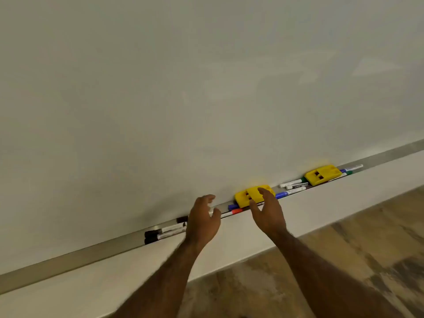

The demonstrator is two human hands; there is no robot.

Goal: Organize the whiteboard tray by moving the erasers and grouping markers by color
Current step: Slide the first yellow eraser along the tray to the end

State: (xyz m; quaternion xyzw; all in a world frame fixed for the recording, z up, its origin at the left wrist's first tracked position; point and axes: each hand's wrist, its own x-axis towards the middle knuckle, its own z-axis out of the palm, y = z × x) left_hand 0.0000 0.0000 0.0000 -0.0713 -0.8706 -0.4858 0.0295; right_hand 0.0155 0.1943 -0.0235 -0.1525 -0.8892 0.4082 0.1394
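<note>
Both hands hover with fingers apart, holding nothing: the right hand (267,212) just in front of the near eraser (253,195), the left hand (203,220) over the tray (68,260). The eraser lies on the markers (234,211) mid-tray; it looks like light, rigid plastic, best pinched across its short sides.

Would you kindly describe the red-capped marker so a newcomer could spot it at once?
Follow the metal tray running along the bottom of the whiteboard to the gap between the two hands. The red-capped marker lies there, just below the nearer yellow eraser; it is the only marker with a red cap.
</note>
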